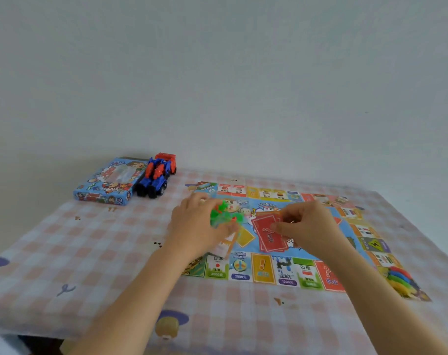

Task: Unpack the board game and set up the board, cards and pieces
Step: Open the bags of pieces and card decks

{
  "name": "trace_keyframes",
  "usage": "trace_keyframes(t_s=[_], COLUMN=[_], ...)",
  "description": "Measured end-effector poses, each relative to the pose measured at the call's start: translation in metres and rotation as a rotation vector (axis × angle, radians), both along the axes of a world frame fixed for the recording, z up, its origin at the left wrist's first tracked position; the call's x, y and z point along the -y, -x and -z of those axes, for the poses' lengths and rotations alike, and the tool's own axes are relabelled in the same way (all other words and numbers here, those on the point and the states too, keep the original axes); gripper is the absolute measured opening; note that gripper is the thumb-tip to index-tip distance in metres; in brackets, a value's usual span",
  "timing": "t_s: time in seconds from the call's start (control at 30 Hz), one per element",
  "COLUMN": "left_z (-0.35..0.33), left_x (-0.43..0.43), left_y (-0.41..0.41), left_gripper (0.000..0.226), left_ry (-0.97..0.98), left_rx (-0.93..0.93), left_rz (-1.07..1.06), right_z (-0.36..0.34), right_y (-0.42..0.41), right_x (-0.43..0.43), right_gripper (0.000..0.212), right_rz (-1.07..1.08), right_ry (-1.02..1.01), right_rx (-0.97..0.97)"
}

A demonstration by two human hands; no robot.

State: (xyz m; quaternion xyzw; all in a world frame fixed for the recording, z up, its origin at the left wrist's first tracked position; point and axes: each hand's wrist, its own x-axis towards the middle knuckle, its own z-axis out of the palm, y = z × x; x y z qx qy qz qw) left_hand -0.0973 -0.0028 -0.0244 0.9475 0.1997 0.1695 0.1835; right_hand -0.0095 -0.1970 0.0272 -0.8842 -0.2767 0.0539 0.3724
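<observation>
The board (263, 270) lies flat and open on the checked surface (89, 252). Both hands work over its middle, near each other but not touching. The left hand (194, 226) curls round a cluster of small green and red pieces (217, 213), blurred, with some pale cards (225, 247) just under it. The right hand (307, 226) pinches the red cards (269, 234) at their far right edge, thumb on the face. The cards look thin, light and slick, so they are best held by the edges with the stack squared. The little plastic pieces probably scatter easily and want a cupped grip. Coloured pawns (399, 278) sit at the board's near right corner. The box (105, 183) rests at the far left beside a toy truck (157, 178).
</observation>
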Motion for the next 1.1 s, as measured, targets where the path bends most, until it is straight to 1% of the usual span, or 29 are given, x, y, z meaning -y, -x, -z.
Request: trace_keyframes(t_s=[0.07,0.1,0.13,0.2,0.27,0.37,0.5,0.63,0.77,0.83,0.93,1.1], left_z=[0.002,0.001,0.0,-0.004,-0.008,-0.013,-0.012,-0.011,-0.01,-0.009,-0.007,-0.008], left_x=[0.01,0.013,0.016,0.018,0.021,0.021,0.006,-0.01,-0.03,-0.038,-0.044,-0.038], left_y=[0.0,0.0,0.0,-0.001,-0.002,0.0,0.009,0.021,0.04,0.05,0.057,0.064], left_gripper=[0.098,0.105,0.11,0.111,0.107,0.098,0.094,0.097,0.092,0.093,0.094,0.089], left_ry=[-0.016,-0.024,-0.026,-0.018,-0.02,-0.066,-0.077,-0.037,-0.035,-0.013,0.017,-0.004], left_rx=[-0.22,-0.285,-0.323,-0.349,-0.331,-0.242,-0.181,-0.177,-0.173,-0.178,-0.174,-0.181], left_rz=[0.001,-0.003,-0.008,-0.019,-0.038,-0.086,-0.134,-0.185,-0.255,-0.27,-0.271,-0.226], right_z=[0.009,0.013,0.016,0.023,0.026,0.025,0.02,0.018,0.018,0.017,0.016,0.018], right_y=[0.0,0.001,0.002,0.003,0.001,-0.002,-0.005,-0.006,-0.002,0.0,0.001,-0.001], right_x=[0.003,0.003,0.004,0.003,0.004,0.003,-0.001,-0.013,-0.03,-0.036,-0.045,-0.05], right_gripper=[0.009,0.013,0.016,0.019,0.02,0.02,0.022,0.022,0.021,0.022,0.021,0.021], right_rz=[-0.004,-0.01,-0.017,-0.022,-0.006,-0.002,0.005,-0.005,-0.043,-0.052,-0.06,-0.066], right_ry=[0.061,0.076,0.079,0.059,0.037,0.013,-0.029,-0.067,-0.083,-0.083,-0.073,-0.068], right_rx=[0.026,0.025,0.01,-0.018,-0.04,-0.082,-0.084,-0.076,-0.081,-0.084,-0.073,-0.071])
